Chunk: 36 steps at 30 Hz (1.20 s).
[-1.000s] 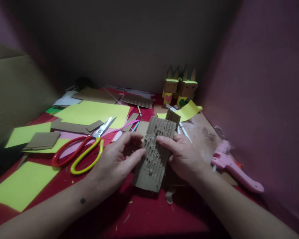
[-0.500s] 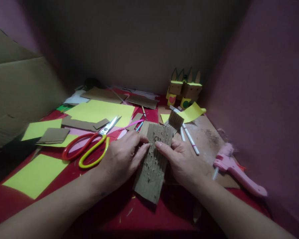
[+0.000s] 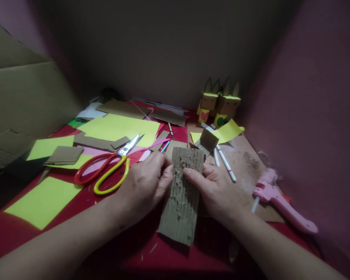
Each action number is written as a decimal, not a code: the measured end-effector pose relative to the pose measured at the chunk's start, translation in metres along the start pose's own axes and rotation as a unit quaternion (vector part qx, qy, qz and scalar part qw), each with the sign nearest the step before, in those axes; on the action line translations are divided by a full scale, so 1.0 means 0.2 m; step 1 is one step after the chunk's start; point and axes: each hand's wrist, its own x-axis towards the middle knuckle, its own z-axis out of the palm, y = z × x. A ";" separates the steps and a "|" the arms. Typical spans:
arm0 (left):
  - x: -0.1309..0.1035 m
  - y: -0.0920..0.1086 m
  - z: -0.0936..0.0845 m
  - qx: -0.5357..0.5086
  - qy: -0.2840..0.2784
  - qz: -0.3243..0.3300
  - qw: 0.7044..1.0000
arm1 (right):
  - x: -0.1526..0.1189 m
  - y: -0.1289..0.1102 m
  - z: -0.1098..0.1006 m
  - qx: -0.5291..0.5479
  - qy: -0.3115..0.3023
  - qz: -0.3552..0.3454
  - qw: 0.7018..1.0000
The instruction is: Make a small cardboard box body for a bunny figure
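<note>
In the head view, a corrugated cardboard strip stands tilted just below the centre, toward six o'clock, over the red tabletop, its near face ragged where patches of surface paper are torn. The right hand, at the strip's three o'clock, grasps its edge, thumb pressed on the ribbed face and fingers behind. The left hand, at nine to ten o'clock, curls its fingertips against the opposite edge; whether a scrap is pinched there, I cannot tell. If the work is stripping that paper, it likely goes best with the right thumb braced close to the tear and short, low pulls along the flutes, so the ridges stay uncrushed. The scissors at ten o'clock and pink glue gun at three lie apart from the strip.
</note>
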 end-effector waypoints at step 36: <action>0.00 -0.02 -0.03 -0.038 -0.065 0.088 0.993 | 0.02 0.02 -0.02 -0.013 0.034 0.036 0.999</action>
